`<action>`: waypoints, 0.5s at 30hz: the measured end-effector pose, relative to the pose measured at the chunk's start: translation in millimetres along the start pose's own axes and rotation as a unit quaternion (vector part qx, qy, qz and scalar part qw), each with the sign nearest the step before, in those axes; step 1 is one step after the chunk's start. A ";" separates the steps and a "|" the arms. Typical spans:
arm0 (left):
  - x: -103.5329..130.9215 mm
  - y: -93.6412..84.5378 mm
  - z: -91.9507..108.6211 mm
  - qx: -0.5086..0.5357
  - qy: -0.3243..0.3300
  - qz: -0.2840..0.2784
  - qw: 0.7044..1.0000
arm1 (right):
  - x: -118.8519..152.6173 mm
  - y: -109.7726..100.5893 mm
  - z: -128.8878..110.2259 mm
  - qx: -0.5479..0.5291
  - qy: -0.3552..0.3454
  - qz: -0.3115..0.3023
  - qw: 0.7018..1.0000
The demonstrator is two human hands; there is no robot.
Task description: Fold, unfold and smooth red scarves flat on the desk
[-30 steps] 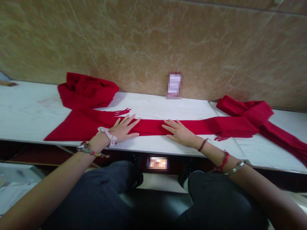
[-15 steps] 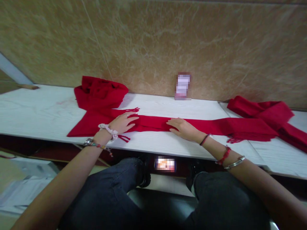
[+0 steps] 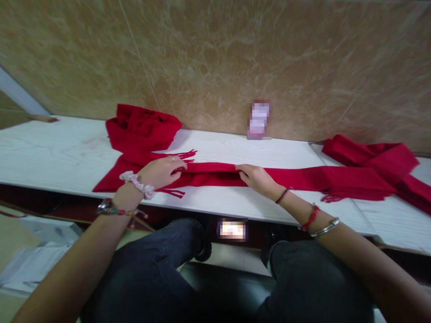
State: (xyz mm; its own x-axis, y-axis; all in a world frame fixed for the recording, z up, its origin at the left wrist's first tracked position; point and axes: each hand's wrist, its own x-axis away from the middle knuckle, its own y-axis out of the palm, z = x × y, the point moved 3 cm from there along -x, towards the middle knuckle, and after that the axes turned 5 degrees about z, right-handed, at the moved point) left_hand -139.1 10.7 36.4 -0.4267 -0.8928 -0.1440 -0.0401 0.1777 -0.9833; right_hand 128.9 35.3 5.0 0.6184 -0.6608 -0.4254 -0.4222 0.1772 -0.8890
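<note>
A long folded red scarf (image 3: 292, 178) lies across the white table, with fringes showing near its left part and at its right part. My left hand (image 3: 161, 172) pinches the upper edge of the scarf near the left fringe. Farther right, my right hand (image 3: 256, 178) is closed on the same edge, fingertips and thumb together. Between the hands the cloth is raised a little, with a dark gap in the fold. The scarf's left part joins a bunched red heap by the wall.
The white table (image 3: 67, 148) meets a brown marbled wall (image 3: 208, 63). A pixelated phone-like object (image 3: 258, 120) leans on the wall. More red cloth (image 3: 380, 157) lies at the right. Papers (image 3: 32, 264) are at the lower left, below table height.
Both hands were spread flat on the scarf; now their fingers have closed on its upper edge and lifted it slightly. My left hand has shifted a little to the left.
</note>
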 end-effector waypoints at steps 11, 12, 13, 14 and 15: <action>0.6 24.2 -14.8 -0.060 -0.043 -0.079 0.994 | 15.2 8.5 6.1 -0.017 -0.144 -0.069 0.987; 1.4 23.9 -18.1 -0.072 -0.056 -0.079 0.993 | 15.0 9.0 7.0 -0.022 -0.145 -0.073 0.987; 2.1 23.3 -19.6 -0.086 -0.068 -0.079 0.991 | 14.8 9.6 7.8 -0.026 -0.147 -0.076 0.986; 2.4 22.3 -18.8 -0.100 -0.076 -0.075 0.989 | 14.7 10.4 8.3 -0.029 -0.151 -0.080 0.985; 2.1 20.8 -15.5 -0.110 -0.077 -0.064 0.989 | 14.6 11.2 8.5 -0.030 -0.156 -0.084 0.984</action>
State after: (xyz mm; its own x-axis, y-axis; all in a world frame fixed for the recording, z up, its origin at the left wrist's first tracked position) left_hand -154.8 18.9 17.3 -0.2635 -0.9632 -0.0526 -0.2867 0.1303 -0.9491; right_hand 138.8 33.8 -12.6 0.8521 -0.4199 -0.3123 -0.3286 0.0351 -0.9438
